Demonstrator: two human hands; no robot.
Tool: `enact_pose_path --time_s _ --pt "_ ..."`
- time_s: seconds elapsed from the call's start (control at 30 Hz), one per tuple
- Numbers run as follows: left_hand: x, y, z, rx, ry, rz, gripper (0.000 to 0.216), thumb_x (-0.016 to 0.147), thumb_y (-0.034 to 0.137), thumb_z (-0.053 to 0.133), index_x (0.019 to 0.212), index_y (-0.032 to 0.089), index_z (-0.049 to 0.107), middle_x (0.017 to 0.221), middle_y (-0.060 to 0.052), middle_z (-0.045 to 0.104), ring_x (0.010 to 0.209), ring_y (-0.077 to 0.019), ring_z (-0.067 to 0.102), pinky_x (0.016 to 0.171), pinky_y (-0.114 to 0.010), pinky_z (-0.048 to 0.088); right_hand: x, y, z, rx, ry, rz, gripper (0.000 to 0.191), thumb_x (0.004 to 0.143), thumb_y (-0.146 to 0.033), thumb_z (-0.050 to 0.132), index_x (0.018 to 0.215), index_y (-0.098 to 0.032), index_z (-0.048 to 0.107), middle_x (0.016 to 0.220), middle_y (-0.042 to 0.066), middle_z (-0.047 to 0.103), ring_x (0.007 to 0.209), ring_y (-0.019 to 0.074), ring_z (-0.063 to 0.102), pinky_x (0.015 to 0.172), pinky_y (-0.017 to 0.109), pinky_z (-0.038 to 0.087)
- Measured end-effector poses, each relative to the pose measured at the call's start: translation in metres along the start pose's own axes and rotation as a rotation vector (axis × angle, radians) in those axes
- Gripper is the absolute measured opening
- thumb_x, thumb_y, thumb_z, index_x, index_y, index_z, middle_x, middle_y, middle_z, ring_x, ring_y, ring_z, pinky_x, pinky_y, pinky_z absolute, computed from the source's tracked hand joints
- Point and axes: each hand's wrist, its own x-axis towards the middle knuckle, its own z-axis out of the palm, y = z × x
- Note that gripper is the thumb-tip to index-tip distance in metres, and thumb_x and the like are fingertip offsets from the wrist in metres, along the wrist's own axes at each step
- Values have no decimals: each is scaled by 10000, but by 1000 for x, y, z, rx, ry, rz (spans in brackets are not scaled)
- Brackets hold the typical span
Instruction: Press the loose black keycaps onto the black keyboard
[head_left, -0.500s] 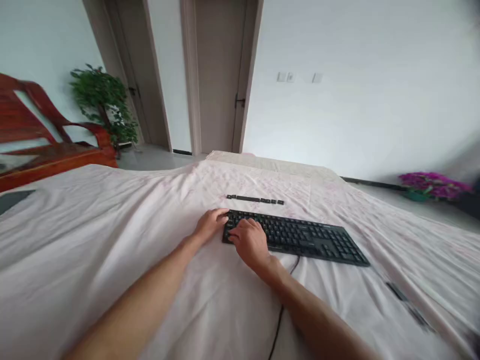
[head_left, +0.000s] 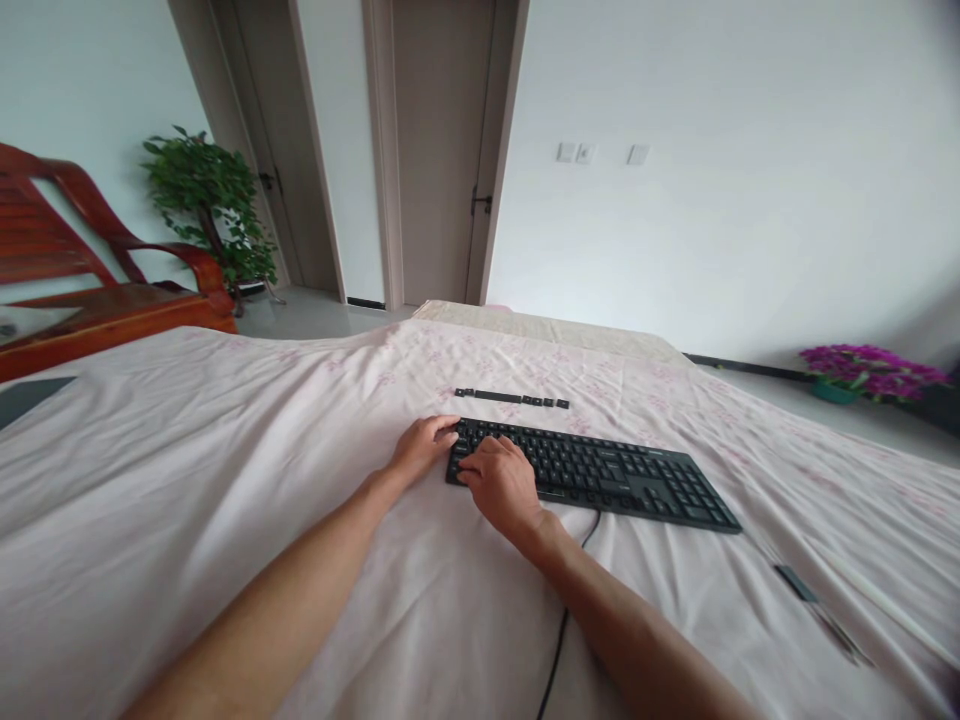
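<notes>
A black keyboard (head_left: pixel 615 475) lies on a pale sheet (head_left: pixel 225 480) in front of me. My left hand (head_left: pixel 422 445) grips the keyboard's left end, fingers curled round its edge. My right hand (head_left: pixel 501 482) rests on the left part of the keys, fingers bent down and pinched at a key near the front corner; what they hold there is hidden. A row of loose black keycaps (head_left: pixel 511 399) lies on the sheet just beyond the keyboard. The keyboard's black cable (head_left: pixel 559 640) runs toward me between my forearms.
A small dark tool (head_left: pixel 796 582) and thin objects lie on the sheet at the right. A red wooden chair (head_left: pixel 97 290) and a green plant (head_left: pixel 206 200) stand at the left. Purple flowers (head_left: pixel 870 368) sit on the floor at the right. Doors are at the back.
Both hands stay on the keyboard's left end almost as before. The view has steadied and is sharper.
</notes>
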Motion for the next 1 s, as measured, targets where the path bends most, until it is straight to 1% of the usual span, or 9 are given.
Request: enact_pose_path --time_s 0.17,0.3,0.5,0.63,0.83,0.93,1.0 --pt "1 0 1 5 13 1 407 778 270 568 1177 224 636 1192 -37 653 1100 -213 590 973 -307 443 -1 -2 2 -69 -4 -38 179 867 -290 566 775 -246 714 850 37 608 822 174 499 752 275 358" --pt "2 0 2 33 14 -4 412 777 268 573 1182 222 633 1201 -39 647 1114 -213 582 986 -306 437 -3 -7 3 -187 -27 -103 241 893 -227 500 719 -209 666 844 47 598 801 176 493 698 293 343" --pt "2 -1 3 75 15 9 415 793 267 558 1201 224 619 1224 -41 633 1132 -207 571 1007 -314 426 -10 -16 1 -345 -50 -246 170 845 -108 494 838 -159 655 879 87 586 792 199 484 664 328 345" --pt "3 -3 4 72 29 -4 412 768 240 590 1177 235 638 1196 -36 650 1119 -212 579 1000 -315 436 -13 -22 3 -418 -67 -299 178 827 -74 499 839 -135 666 861 102 574 777 211 471 640 343 347" --pt "5 -8 6 93 24 32 398 793 281 563 1181 226 628 1222 -40 634 1115 -195 584 996 -302 438 -11 -28 3 -463 -147 -459 175 820 -109 535 753 -126 695 841 114 567 799 230 473 671 364 359" --pt "5 -9 6 50 25 43 391 804 263 533 1181 213 623 1202 -44 647 1101 -180 595 982 -285 445 -8 -28 -5 -460 -173 -477 162 802 -113 547 769 -115 705 857 123 585 839 238 491 718 366 360" --pt "5 -9 6 2 39 32 376 814 246 505 1167 202 626 1169 -45 665 1076 -169 609 958 -269 457 -4 -23 -13 -402 -191 -442 168 808 -132 540 786 -120 705 866 120 606 838 223 515 747 350 358"
